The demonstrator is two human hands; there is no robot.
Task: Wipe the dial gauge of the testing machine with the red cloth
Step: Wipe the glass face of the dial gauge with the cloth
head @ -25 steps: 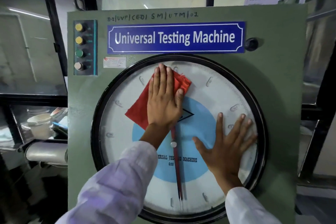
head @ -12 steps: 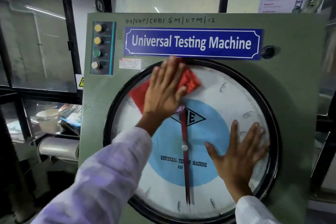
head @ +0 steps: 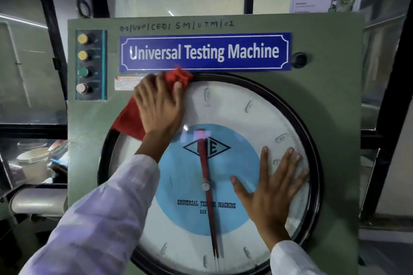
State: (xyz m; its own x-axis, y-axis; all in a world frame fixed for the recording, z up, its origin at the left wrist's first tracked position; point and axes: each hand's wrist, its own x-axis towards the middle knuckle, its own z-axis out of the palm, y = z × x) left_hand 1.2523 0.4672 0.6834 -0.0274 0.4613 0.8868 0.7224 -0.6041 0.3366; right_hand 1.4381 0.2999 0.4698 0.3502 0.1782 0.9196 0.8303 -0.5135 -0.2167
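Note:
A large round dial gauge (head: 232, 105) with a black rim, white face, blue centre and red needle fills the front of the green testing machine (head: 330, 100). My left hand (head: 159, 105) presses the red cloth (head: 128, 119) flat against the gauge's upper left edge; the cloth sticks out below my hand and bunches above my fingers by the rim. My right hand (head: 271, 192) lies flat on the glass at the lower right, fingers spread, holding nothing.
A blue "Universal Testing Machine" nameplate (head: 204, 51) sits just above the gauge. A panel with several push buttons (head: 83, 63) is at the upper left, a black knob (head: 299, 59) at the upper right. Bowls (head: 33, 156) and a grey cylinder (head: 36, 202) lie left of the machine.
My left hand has slid the red cloth up and to the left, from the upper middle of the face to the gauge's top left rim. My right hand has stayed flat on the glass.

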